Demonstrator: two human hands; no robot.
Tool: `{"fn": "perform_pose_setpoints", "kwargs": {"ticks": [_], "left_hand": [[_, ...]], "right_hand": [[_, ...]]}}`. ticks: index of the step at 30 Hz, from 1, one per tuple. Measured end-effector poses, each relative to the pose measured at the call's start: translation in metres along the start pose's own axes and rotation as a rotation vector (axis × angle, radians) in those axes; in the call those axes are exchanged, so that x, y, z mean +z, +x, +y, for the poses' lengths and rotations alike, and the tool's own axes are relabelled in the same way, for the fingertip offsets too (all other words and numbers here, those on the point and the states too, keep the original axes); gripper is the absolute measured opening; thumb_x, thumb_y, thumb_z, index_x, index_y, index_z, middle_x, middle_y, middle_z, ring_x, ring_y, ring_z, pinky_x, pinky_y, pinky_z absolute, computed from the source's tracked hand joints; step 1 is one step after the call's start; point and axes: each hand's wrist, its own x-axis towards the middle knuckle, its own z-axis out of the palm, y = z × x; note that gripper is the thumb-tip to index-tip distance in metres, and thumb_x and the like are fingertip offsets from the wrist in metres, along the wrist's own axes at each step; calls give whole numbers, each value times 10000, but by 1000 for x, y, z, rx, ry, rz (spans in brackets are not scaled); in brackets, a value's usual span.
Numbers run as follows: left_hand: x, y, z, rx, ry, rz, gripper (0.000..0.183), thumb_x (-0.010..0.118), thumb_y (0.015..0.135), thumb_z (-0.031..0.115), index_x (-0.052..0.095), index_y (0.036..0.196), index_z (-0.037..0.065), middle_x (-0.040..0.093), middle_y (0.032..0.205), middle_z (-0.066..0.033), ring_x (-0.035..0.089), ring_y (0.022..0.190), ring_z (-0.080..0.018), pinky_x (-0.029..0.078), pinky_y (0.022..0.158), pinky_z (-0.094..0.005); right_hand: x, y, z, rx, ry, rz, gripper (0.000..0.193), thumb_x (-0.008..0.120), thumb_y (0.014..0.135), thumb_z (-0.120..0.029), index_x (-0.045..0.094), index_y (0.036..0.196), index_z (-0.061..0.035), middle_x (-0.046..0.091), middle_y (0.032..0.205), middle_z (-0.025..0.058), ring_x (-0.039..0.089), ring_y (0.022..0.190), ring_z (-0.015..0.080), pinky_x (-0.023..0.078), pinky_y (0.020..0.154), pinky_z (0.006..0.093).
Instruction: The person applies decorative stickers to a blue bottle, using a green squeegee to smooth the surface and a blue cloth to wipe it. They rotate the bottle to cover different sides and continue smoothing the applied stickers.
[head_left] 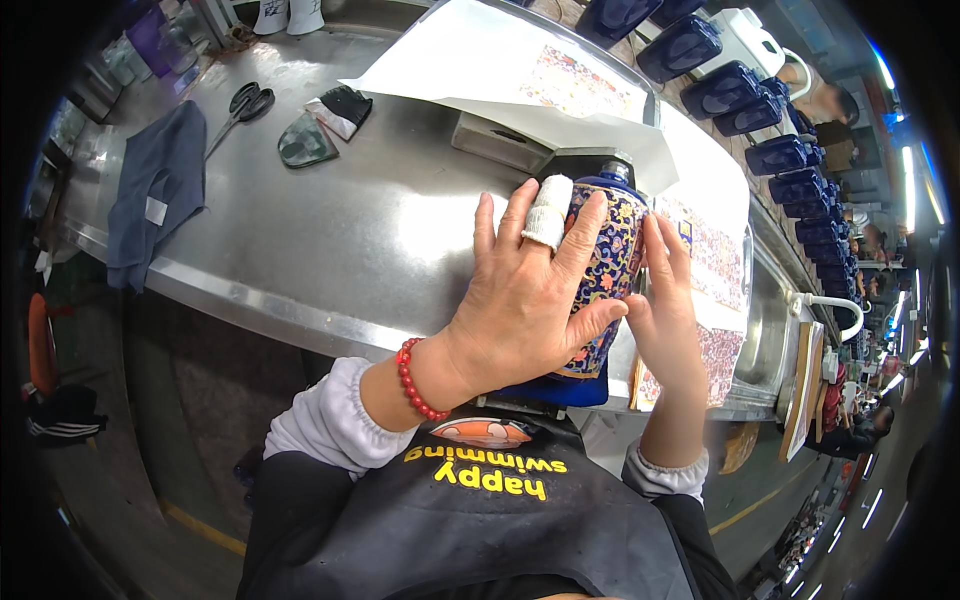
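Bottle [607, 250] is near the counter edge [270, 312], open room leftward

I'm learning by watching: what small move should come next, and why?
Perhaps gently smooth the floral wrap toward the right edge of the blue bottle: the left hand lies spread over its front, and the right hand is at that edge, well placed to press.

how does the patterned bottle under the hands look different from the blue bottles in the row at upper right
Surface: the patterned bottle is covered in a colourful floral design, while the row bottles look plain and glossy.
Contact: the left hand and right hand touch the patterned bottle; the row bottles stand clear of both.
Shared: both show dark blue.
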Motion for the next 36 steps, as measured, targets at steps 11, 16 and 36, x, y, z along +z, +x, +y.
{"fn": "perform_pose_setpoints", "kwargs": {"ticks": [11,16,36], "left_hand": [[-1,3,-5,25,-57,8,888,590,968,606,336,1592,27,503,1468,-283,396,1394,-502,201,1162,-666],[0,4,-37,212,-334,36,798,548,1009,585,412,1560,25,561,1420,-267,458,1380,-438,281,1189,-490],[-5,3,-47,314,-146,-113,1178,744,713,780,338,1613,137,344,1583,-275,326,1449,-477,207,1200,-551]], "right_hand": [[4,-6,8,2,60,37,770,601,1031,-447,322,1604,-15,326,1583,234,433,1414,352,414,1130,425],[6,-24,9,52,147,42,767,600,1032,-452,325,1610,-30,365,1559,182,531,1180,221,530,909,335],[21,-39,24,2,245,2,1246,826,713,-665,255,1643,-66,384,1548,163,519,1056,209,485,693,296]]}}
